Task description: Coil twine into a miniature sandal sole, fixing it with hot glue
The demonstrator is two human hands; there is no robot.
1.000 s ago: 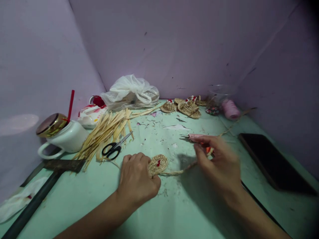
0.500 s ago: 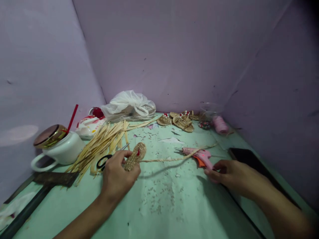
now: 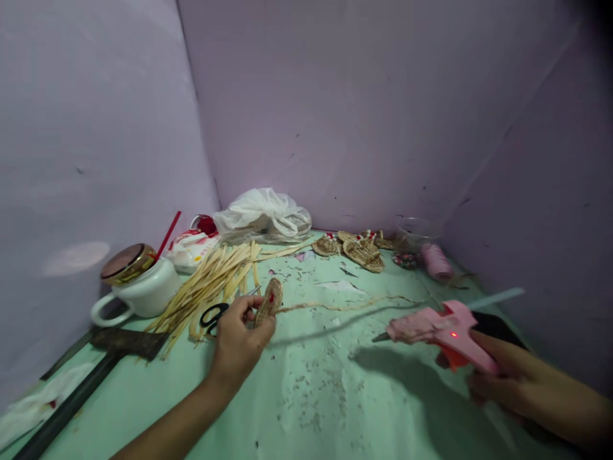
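Between the thumb and fingers of my left hand (image 3: pixel 244 335) is a small coiled straw piece (image 3: pixel 269 303) with a red spot on it. From it a twisted straw cord (image 3: pixel 335 306) trails to the right above the green tabletop. My right hand (image 3: pixel 502 370) is wrapped around the handle of a pink glue gun (image 3: pixel 445 332), raised off the table. Its nozzle points left, its red light glows, and a clear glue stick (image 3: pixel 498 298) sticks out behind. Black-handled scissors (image 3: pixel 213 317) lie beside my left hand.
Loose straw strips (image 3: pixel 205 287), a white mug (image 3: pixel 148 291) with a jar on it, and a hammer-like tool (image 3: pixel 115 348) are at left. Behind stand a plastic bag (image 3: pixel 265 217), woven straw pieces (image 3: pixel 361 252), a clear tub (image 3: pixel 416 230) and pink thread (image 3: pixel 437 262). A dark phone (image 3: pixel 498 329) is partly hidden at right.
My right hand has lifted the glue gun off the table and brought it nearer and rightward. The cord no longer lies across it. The coiled piece has turned more edge-on; the view has shifted slightly.
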